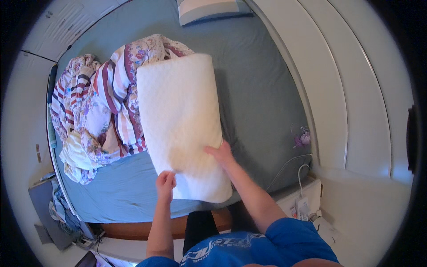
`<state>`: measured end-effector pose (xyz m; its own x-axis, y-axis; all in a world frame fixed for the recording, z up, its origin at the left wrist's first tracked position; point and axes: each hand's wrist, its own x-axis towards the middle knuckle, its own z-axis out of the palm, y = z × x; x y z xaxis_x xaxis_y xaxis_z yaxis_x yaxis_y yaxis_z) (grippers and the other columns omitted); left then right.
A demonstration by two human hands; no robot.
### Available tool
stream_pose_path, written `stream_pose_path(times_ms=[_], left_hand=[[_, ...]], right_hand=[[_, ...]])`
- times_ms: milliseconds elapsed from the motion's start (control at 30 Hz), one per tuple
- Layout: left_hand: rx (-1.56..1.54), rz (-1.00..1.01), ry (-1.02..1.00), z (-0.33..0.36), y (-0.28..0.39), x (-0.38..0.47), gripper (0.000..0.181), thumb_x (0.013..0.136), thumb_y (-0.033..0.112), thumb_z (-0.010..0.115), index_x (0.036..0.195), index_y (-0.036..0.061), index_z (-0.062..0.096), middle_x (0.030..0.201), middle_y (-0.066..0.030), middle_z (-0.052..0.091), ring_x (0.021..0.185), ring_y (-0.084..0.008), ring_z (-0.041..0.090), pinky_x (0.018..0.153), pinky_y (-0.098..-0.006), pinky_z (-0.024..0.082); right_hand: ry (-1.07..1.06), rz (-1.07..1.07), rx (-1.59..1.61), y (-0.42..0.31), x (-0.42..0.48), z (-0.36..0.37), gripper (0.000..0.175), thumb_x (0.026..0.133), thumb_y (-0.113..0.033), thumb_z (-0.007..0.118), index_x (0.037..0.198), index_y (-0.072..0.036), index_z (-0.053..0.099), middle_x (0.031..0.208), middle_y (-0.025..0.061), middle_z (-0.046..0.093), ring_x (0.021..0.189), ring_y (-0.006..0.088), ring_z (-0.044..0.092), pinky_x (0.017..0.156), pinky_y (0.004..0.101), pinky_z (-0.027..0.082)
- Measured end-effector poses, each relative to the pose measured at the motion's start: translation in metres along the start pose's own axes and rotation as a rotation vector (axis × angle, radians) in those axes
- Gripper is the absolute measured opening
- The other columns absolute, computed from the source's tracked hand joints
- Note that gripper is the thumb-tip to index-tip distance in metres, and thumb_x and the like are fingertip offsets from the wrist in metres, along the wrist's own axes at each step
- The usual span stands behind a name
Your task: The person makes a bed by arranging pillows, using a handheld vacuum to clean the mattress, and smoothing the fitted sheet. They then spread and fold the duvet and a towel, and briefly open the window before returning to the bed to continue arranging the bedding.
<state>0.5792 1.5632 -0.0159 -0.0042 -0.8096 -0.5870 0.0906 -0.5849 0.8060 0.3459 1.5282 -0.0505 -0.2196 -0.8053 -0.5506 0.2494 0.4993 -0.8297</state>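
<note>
A white foam-like pillow [180,110], without a patterned cover, slants across the near part of a bed with a grey-blue fitted sheet [263,96]. My right hand [220,153] grips its right edge, thumb on top and the other fingers hidden beneath. At the pillow's lower left edge is my left hand [165,182], its fingers curled; whether they pinch the edge cannot be made out. The pillow's far left side overlaps a crumpled quilt [106,96] with stripes and flowers.
Another pillow [210,10] lies at the bed's far end. White panels [320,73] border the right side. A purple item [303,138] and a pale cable [283,165] lie near the right edge. A power strip [302,207] is at the lower right, clothes [61,213] at the lower left.
</note>
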Motion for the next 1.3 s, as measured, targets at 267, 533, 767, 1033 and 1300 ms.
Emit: stream_pose_path(times_ms=[267, 533, 767, 1033, 1300], left_hand=[[0.19, -0.241, 0.317, -0.144, -0.07, -0.162, 0.013, 0.079, 0.01, 0.055, 0.067, 0.0073, 0.049, 0.051, 0.0023, 0.043, 0.042, -0.0041, 0.037, 0.036, -0.0176, 0.027], [0.279, -0.345, 0.356, -0.138, -0.083, -0.217, 0.016, 0.081, 0.011, 0.053, 0.066, 0.0087, 0.047, 0.051, 0.0017, 0.043, 0.043, -0.0049, 0.038, 0.039, -0.0183, 0.029], [0.254, -0.328, 0.293, -0.121, -0.07, -0.198, 0.015, 0.081, 0.011, 0.052, 0.067, 0.0085, 0.047, 0.053, 0.0022, 0.044, 0.044, -0.0045, 0.038, 0.039, -0.018, 0.027], [0.192, -0.409, 0.305, -0.113, -0.074, -0.204, 0.014, 0.081, 0.011, 0.053, 0.068, 0.0096, 0.048, 0.053, 0.0026, 0.043, 0.045, -0.0044, 0.037, 0.04, -0.0178, 0.026], [0.134, -0.513, 0.422, -0.14, -0.083, -0.244, 0.015, 0.079, 0.012, 0.055, 0.066, 0.0078, 0.05, 0.051, 0.0022, 0.044, 0.045, -0.005, 0.038, 0.042, -0.0185, 0.028]], right_hand=[[0.189, -0.3, -0.188, -0.196, -0.062, -0.078, 0.037, 0.063, -0.001, 0.065, 0.098, -0.001, 0.056, 0.089, 0.0067, 0.061, 0.078, 0.0159, 0.058, 0.07, 0.0294, 0.047], [0.313, -0.466, -0.374, -0.284, -0.035, -0.165, 0.049, 0.063, -0.014, 0.068, 0.106, 0.0, 0.051, 0.096, 0.0114, 0.058, 0.086, 0.0204, 0.055, 0.075, 0.0295, 0.043], [0.692, -0.467, -1.042, -0.237, 0.077, -0.252, 0.042, 0.069, -0.021, 0.063, 0.104, 0.0, 0.051, 0.097, 0.0113, 0.058, 0.086, 0.0211, 0.056, 0.076, 0.0314, 0.043], [0.017, -0.163, -0.827, -0.008, 0.099, -0.086, 0.07, 0.064, -0.038, 0.068, 0.114, 0.003, 0.043, 0.113, 0.0195, 0.048, 0.107, 0.0249, 0.046, 0.089, 0.0331, 0.037], [0.074, 0.0, -0.354, 0.044, 0.092, 0.038, 0.047, 0.054, -0.019, 0.073, 0.091, 0.004, 0.056, 0.084, 0.0116, 0.06, 0.075, 0.0185, 0.057, 0.068, 0.0281, 0.044]])
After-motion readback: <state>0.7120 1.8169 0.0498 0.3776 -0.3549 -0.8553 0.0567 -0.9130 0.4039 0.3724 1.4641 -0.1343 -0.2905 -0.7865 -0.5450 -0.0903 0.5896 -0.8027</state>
